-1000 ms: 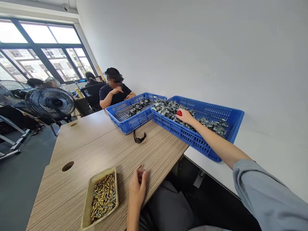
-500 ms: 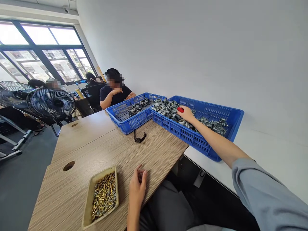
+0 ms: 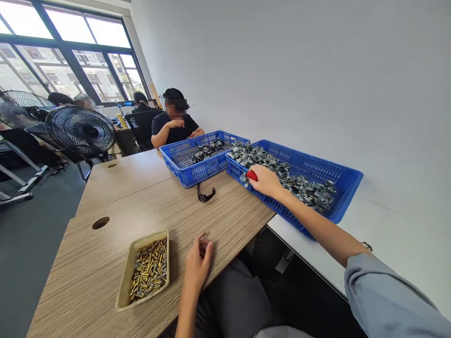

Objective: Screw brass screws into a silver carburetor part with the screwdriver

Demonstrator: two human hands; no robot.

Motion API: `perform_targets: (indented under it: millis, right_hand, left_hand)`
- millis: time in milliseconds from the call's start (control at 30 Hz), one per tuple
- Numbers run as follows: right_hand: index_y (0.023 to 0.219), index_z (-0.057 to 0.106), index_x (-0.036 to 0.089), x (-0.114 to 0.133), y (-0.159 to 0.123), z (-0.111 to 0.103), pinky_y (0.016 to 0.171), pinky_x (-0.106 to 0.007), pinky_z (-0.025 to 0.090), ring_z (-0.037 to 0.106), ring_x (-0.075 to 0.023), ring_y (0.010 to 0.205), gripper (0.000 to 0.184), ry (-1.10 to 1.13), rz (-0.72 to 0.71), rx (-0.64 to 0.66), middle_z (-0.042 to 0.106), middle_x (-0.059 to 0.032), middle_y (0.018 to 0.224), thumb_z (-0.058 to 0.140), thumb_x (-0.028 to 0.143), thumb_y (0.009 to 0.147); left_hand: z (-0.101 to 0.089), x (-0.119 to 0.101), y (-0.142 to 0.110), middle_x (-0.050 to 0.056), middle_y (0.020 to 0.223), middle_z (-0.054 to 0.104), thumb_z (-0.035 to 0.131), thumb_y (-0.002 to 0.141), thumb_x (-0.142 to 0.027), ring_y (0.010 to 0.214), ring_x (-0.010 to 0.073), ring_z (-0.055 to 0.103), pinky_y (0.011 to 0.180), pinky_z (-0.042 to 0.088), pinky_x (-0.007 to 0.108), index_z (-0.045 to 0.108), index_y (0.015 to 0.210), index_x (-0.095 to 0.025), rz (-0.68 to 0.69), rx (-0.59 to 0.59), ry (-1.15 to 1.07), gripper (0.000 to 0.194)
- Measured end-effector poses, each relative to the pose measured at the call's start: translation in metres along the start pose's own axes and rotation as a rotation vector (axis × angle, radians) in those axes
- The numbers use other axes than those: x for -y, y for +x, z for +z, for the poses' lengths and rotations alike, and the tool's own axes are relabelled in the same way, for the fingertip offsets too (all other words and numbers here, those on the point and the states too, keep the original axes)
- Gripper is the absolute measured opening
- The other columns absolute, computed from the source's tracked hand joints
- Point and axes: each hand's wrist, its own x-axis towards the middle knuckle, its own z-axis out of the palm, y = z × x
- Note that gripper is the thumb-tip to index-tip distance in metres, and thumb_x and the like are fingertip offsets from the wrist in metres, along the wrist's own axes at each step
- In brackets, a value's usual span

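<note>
My right hand (image 3: pixel 266 180) is closed at the front wall of the right blue crate (image 3: pixel 347 188). A red object (image 3: pixel 252 175), its kind not clear, shows in my grip, and a small grey metal casting (image 3: pixel 244 178) hangs from my fingertips just outside the rim. Behind the hand, a heap of similar grey metal castings (image 3: pixel 310 192), like carburettor bodies, fills much of that crate. Resting on the wooden table (image 3: pixel 141 199), my left hand (image 3: pixel 198 260) has loosely bent fingers, thumb apart, and nothing visible in it. A cream tray (image 3: pixel 124 281) of brass and silver screw-like pieces (image 3: pixel 150 270) sits to its left.
A second blue crate (image 3: pixel 176 171) with darker metal parts (image 3: pixel 207 151) stands at the table's far side. A black wristwatch (image 3: pixel 204 195) lies in front of it. Another person (image 3: pixel 174 122) sits behind that crate. Fans (image 3: pixel 81 129) stand at left, and a wall rises behind the crates.
My right hand has moved from over the heap toward me and left, across the crate's front rim, bringing out a metal casting. My left hand stays on the table. The view has shifted slightly.
</note>
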Motion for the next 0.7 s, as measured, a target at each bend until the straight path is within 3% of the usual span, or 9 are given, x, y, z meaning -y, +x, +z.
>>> perform_targets:
  millis: [200,300,400,567,700]
  right_hand:
    - [0.102,0.066,0.028,0.077,-0.044,0.056,0.075,-0.034,0.044,0.068,-0.0260,0.094,0.008,0.226,-0.187,0.192,0.076,-0.0063,0.105,0.071,0.026,0.096]
    - [0.102,0.064,0.027,0.101,-0.068,0.085,0.076,-0.033,0.044,0.067,-0.0250,0.097,0.010,0.293,-0.244,0.231,0.074,-0.0056,0.106,0.069,0.021,0.097]
    - [0.100,0.063,0.025,0.113,-0.086,0.108,0.079,-0.032,0.044,0.065,-0.0249,0.099,0.009,0.352,-0.275,0.257,0.073,-0.0061,0.107,0.067,0.018,0.098]
    - [0.099,0.063,0.025,0.117,-0.101,0.132,0.085,-0.035,0.047,0.064,-0.0265,0.097,0.009,0.418,-0.297,0.284,0.072,-0.0062,0.102,0.067,0.018,0.096]
    - [0.098,0.063,0.025,0.117,-0.105,0.137,0.087,-0.037,0.048,0.065,-0.0275,0.097,0.004,0.448,-0.321,0.319,0.072,-0.0073,0.102,0.067,0.023,0.098]
  left_hand:
    - [0.003,-0.001,-0.003,0.013,0.117,0.078,0.070,0.099,-0.061,0.085,0.0211,0.072,0.079,0.059,0.036,0.064,0.142,-0.017,0.015,-0.012,0.018,0.062]
    - [0.007,0.003,-0.005,0.017,0.133,0.074,0.081,0.092,-0.055,0.116,0.0302,0.071,0.103,0.058,0.047,0.062,0.147,-0.018,0.084,-0.074,0.068,0.069]
    - [0.010,0.008,-0.007,0.016,0.147,0.068,0.086,0.089,-0.049,0.137,0.0354,0.063,0.118,0.052,0.055,0.057,0.154,-0.023,0.124,-0.113,0.073,0.076]
    - [0.012,0.007,-0.009,0.018,0.150,0.066,0.088,0.090,-0.045,0.140,0.0370,0.062,0.122,0.049,0.059,0.054,0.156,-0.022,0.119,-0.104,0.086,0.078]
    - [0.010,0.003,-0.010,0.016,0.145,0.069,0.079,0.099,-0.041,0.136,0.0340,0.065,0.121,0.051,0.054,0.058,0.152,-0.022,0.120,-0.073,0.083,0.060]
